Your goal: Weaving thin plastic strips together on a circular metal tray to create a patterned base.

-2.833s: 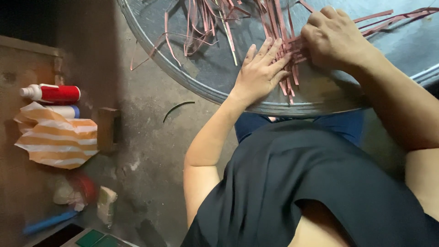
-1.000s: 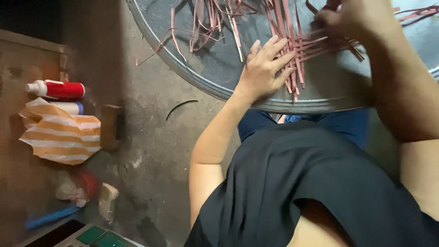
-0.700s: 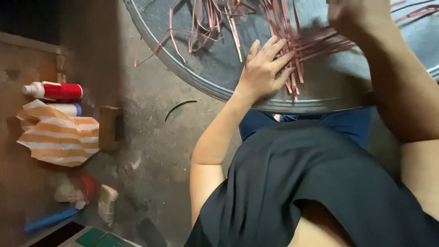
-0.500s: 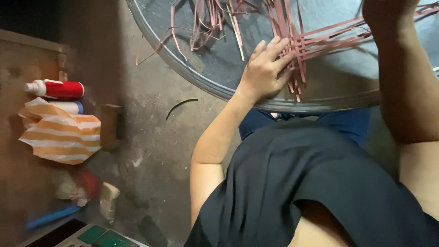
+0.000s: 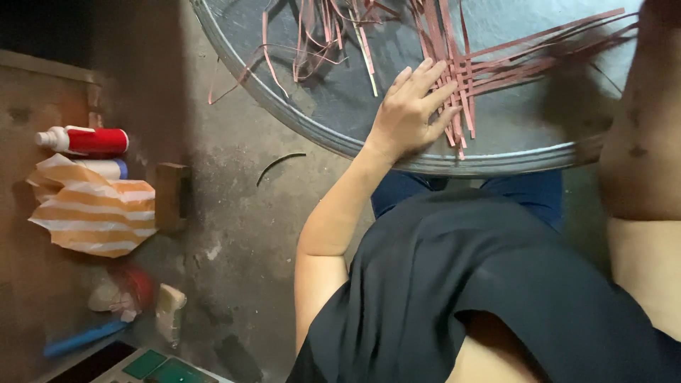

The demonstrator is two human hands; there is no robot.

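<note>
Rough grey concrete floor (image 5: 234,234), dim, with a round metal tray (image 5: 333,135) serving as the table across the top. Reddish-brown strips (image 5: 464,78) half woven on the tray, loose ends (image 5: 319,35) scattered toward the far side. Left hand (image 5: 411,110) flat on the woven patch, fingers (image 5: 433,71) spread and pressing the crossings down, nothing gripped. Right hand almost gone past the upper right edge, only the forearm (image 5: 638,142) showing; grip impossible to tell. Compared with 2.8 s ago: right hand then beside the left on the weave, now lifted up and away, long strips fanned rightward after it. Left hand unmoved. Red-and-white bottle (image 5: 85,140), orange striped bag (image 5: 92,213) and small wooden block (image 5: 172,195) in place on the left.
</note>
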